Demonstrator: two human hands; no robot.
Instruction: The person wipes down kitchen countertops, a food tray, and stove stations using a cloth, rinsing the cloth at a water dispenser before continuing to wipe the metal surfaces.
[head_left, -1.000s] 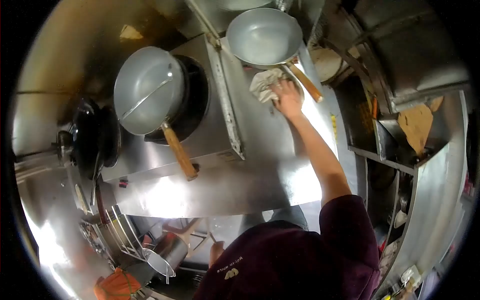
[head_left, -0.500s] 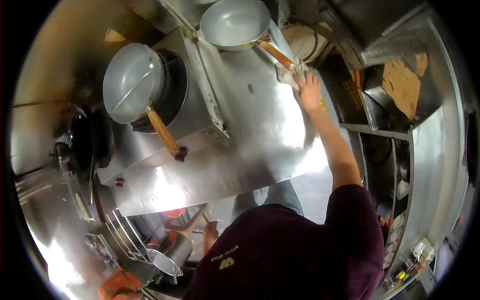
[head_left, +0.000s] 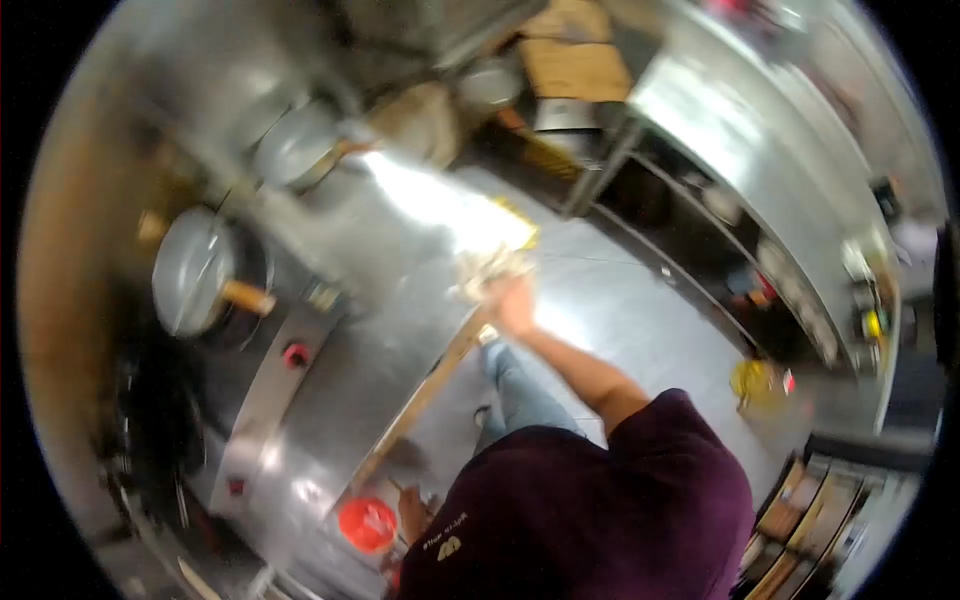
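My right hand [head_left: 514, 304] is closed on a bunched, pale cloth [head_left: 484, 272] at the front edge of the steel counter [head_left: 385, 255]. Motion blurs both the hand and the cloth. Low in the view, close to my body, my left hand [head_left: 412, 516] is closed, with a thin brown stick-like piece poking out of it. What that piece belongs to cannot be made out. A round red container [head_left: 367, 524] is beside the left hand. Farther up the counter rests a grey pan [head_left: 295, 148] with a wooden handle.
Another wooden-handled pan [head_left: 190, 272] sits on the stove at left, above red knobs [head_left: 296, 354]. Shelving [head_left: 680, 200] runs along the right side. A yellow object [head_left: 515, 222] lies past the counter edge, and a yellow container [head_left: 752, 382] stands at right.
My right hand has drawn the cloth from beside the upper pan's handle back along the counter to its near edge. The camera view has turned right, so everything appears shifted and blurred.
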